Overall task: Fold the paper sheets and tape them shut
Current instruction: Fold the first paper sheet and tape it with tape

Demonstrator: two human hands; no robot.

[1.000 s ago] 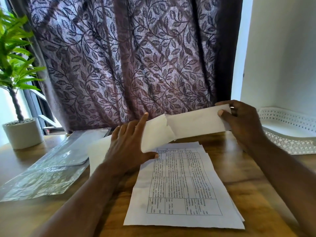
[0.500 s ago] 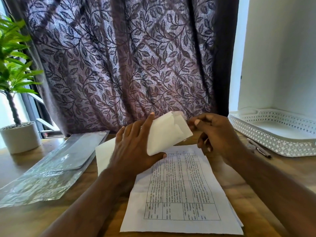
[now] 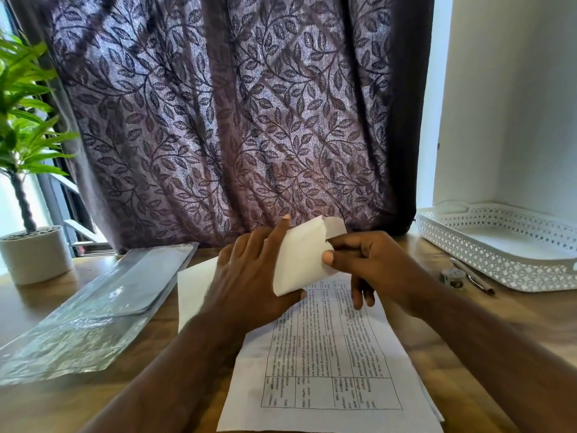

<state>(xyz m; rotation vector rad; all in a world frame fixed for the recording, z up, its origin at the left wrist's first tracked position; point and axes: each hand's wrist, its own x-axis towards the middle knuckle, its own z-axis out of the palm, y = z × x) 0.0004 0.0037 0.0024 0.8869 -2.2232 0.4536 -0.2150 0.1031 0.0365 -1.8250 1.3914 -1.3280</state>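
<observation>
White folded paper [image 3: 299,260] is held up between both hands, just above the far end of the printed sheets [image 3: 327,354]. Left hand [image 3: 249,276] grips its left edge: index finger straight up the back, thumb hooked under the bottom corner. Right hand [image 3: 368,264] pinches the right edge, thumb on the front face, forefinger over the loose flap at top right. Printed sheets lie flat on the wooden bench [image 3: 515,323], table text facing up. A blank sheet [image 3: 195,285] pokes out to their left, partly under the left wrist. Clear plastic sleeve [image 3: 93,307] lies further left. White potted plant [image 3: 36,254] sits at the far left corner. On the right, a white perforated tray [image 3: 499,254] with a pen [image 3: 474,278] just beside its front rim. Purple leaf-pattern curtain [image 3: 234,120] hangs behind the bench, with a white wall [image 3: 515,104] at right.
</observation>
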